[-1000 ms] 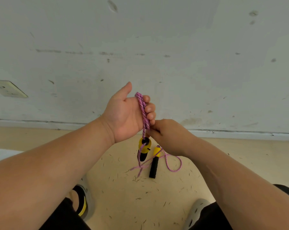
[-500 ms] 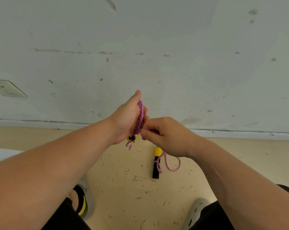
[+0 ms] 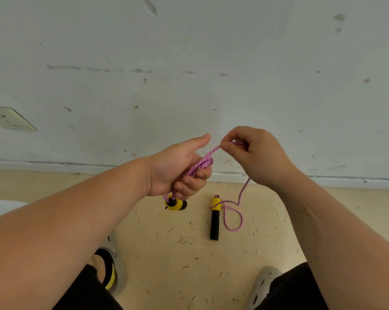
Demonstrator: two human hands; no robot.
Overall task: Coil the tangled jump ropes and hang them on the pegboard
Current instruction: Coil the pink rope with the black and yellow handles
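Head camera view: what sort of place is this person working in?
Most likely a plain indoor room, seen from low down. A scuffed white wall with a socket set in it meets a beige floor littered with small dark bits.

Bright, even light; wide-angle edge distortion

bare floor (image 3: pixel 166 253) between feet, handle (image 3: pixel 215 222) and rope loop (image 3: pixel 232 218) right
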